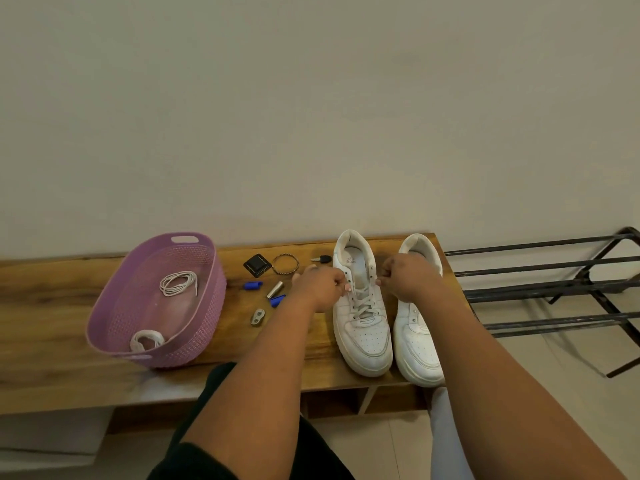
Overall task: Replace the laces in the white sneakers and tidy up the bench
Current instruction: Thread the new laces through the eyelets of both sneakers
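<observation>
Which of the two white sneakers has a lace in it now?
The left sneaker is laced; a lace crosses its eyelets. The right sneaker shows bare eyelets where visible, though a hand covers its upper part.

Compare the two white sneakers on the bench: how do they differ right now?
The left sneaker has a lace crossed through its eyelets; the right sneaker shows bare eyelets with no lace. The left hand and right hand each pinch a lace end over the left sneaker, while nothing grips the right sneaker. Both are white and stand upright on the bench, toes toward the person.
</observation>
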